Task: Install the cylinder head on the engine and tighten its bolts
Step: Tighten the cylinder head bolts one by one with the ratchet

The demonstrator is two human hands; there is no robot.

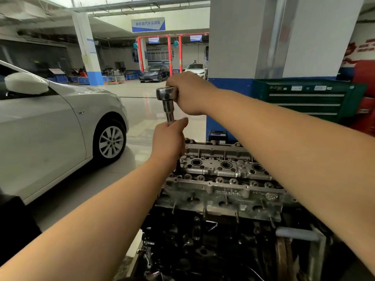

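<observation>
The grey metal cylinder head (219,171) sits on top of the dark engine block (203,240), with round wells along its middle. A chrome ratchet wrench (166,93) stands upright over the head's far left end on a long extension bar (170,113). My right hand (189,94) grips the ratchet at its head; the handle is hidden under the fist. My left hand (168,139) is curled round the extension bar lower down. The bar's lower end and the bolt under it are hidden behind my left hand.
A white car (60,122) is parked close on the left. A white and blue pillar (233,67) rises behind the engine, with a green tool cabinet (306,98) to its right. Two more cars (154,73) stand far back on the glossy floor.
</observation>
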